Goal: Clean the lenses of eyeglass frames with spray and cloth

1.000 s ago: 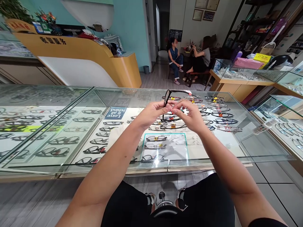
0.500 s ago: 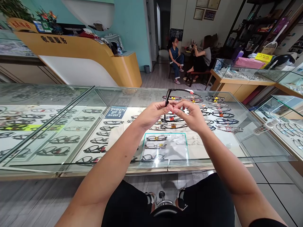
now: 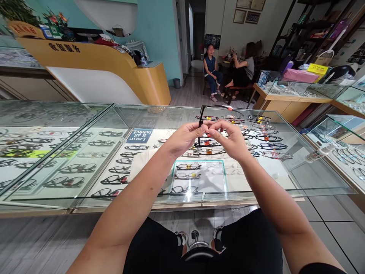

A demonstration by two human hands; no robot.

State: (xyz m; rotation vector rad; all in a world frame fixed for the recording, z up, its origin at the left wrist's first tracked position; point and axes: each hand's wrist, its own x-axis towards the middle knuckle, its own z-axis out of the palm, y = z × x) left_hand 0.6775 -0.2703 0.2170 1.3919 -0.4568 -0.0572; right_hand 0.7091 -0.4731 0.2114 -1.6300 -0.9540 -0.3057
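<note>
Over the glass display case (image 3: 242,193), the black glasses (image 3: 201,114) sit on edge, pinched in the left hand (image 3: 184,140); the right hand (image 3: 229,140) bunches its fingertips alongside, their grip hidden from me. Should that small pinch slip, the glasses could twist and clatter onto the case's top.

From the glasses (image 3: 201,115), there's room at 10 o'clock; the left arm (image 3: 134,196) blocks 7, the right arm (image 3: 270,194) 5.

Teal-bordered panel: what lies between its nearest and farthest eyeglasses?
In the head view, one pair with a yellow patch lies between the farthest eyeglasses and the nearest eyeglasses.
</note>
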